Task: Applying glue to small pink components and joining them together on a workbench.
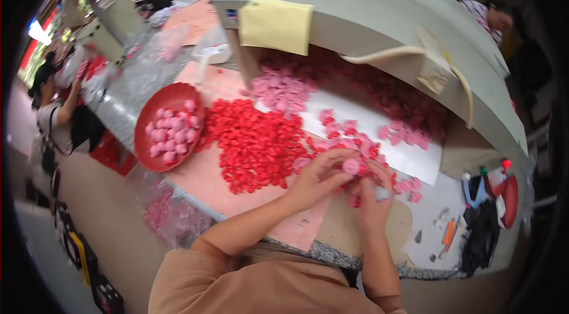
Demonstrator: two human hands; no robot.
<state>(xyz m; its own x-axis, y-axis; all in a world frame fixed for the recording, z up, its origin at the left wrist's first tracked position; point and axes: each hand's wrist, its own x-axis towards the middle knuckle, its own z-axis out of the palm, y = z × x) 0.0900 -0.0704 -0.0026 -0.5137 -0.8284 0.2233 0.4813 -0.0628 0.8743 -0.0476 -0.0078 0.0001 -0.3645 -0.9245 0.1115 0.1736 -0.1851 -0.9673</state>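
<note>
Between my two hands is a small round pink plastic piece, with a bit of red beside it. My left hand pinches it from the left with thumb and fingers. My right hand is curled close on its right side, its fingers bent over small parts that are partly hidden. Just beyond my hands lie mixed red and pink pieces. A large heap of small red pieces spreads to the left, and a pile of pink pieces lies behind it.
A red bowl of round pink pieces stands at the left. A grey cover arches over the far pile, with a yellow paper on its edge. Bottles, a black bag and an orange tool are at right. Other people sit farther off.
</note>
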